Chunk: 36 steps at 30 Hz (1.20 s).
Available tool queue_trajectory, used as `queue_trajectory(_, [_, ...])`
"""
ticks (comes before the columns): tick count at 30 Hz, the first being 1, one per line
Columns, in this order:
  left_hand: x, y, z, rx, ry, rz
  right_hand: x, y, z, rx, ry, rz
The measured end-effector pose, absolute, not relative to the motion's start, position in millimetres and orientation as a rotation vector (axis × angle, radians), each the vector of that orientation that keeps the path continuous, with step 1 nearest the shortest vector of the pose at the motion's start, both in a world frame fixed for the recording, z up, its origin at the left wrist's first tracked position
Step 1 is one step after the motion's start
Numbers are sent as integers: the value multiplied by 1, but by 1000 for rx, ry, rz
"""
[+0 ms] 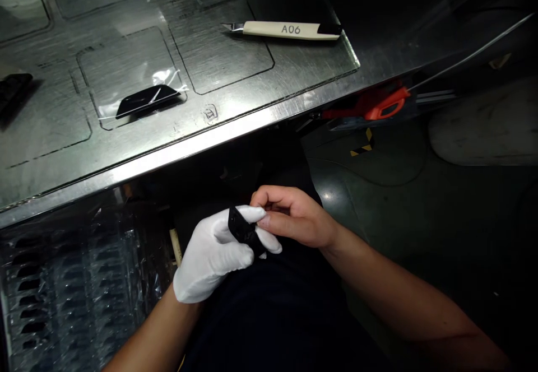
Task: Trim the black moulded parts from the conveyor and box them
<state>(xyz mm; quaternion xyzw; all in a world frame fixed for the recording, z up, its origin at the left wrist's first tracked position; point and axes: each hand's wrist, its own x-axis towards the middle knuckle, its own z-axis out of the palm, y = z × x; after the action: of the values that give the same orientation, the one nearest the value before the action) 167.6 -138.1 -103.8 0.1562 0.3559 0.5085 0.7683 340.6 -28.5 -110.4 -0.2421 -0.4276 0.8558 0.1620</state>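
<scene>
My left hand [212, 254] wears a white glove and grips a small black plastic part [242, 231] over my lap, below the table edge. My bare right hand [294, 215] meets it from the right, its fingertips pinched against the same part. On the steel table [252, 120] above lies another black part in a clear plastic bag [145, 98]. A white-handled craft knife marked A06 [290, 29] rests further back on the table.
A tray of several black parts under clear film [63, 293] stands low at the left. Red-handled scissors [380, 106] lie on a ledge right of the table. A dark object [12, 92] sits at the table's left edge. Dark floor shows at right.
</scene>
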Motion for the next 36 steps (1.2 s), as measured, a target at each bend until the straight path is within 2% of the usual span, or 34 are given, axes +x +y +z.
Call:
queue_trajectory(3, [166,-137,-103,398,926,1054,342,-28,-112,-768,-1424,2277])
queue_trajectory(7, [166,-132,-105,529,1382,1003,342,-34,-119,-895,-1912,1582])
queue_trajectory(9, [166,-129,-106,554,1515,1002,340,-37,-123,-884,-2000,1334])
queue_trajectory(11, [165,-129,-107,529,1520,1010,338,-39,-124,-914,-1943,1396])
queue_trajectory(15, [163,-135,-107,446,1120,1059,335,-36,-119,-834,-1412,2242])
queue_trajectory(17, [163,-139,-108,439,941,1092,334,-35,-114,-732,-1252,2415])
queue_trajectory(19, [163,-141,-109,430,924,1131,333,-33,-111,-773,-1435,2191])
queue_trajectory(23, [162,-139,-110,394,1115,1158,336,-30,-113,-650,-2013,1173])
queue_trajectory(25, [161,-135,-109,388,1176,1122,340,-28,-116,-515,-2094,943])
queue_trajectory(27, [161,-130,-106,380,1148,1077,343,-28,-117,-462,-2101,934])
queue_trajectory(36, [143,-116,-105,485,913,1022,335,-18,-106,-522,-2066,1350])
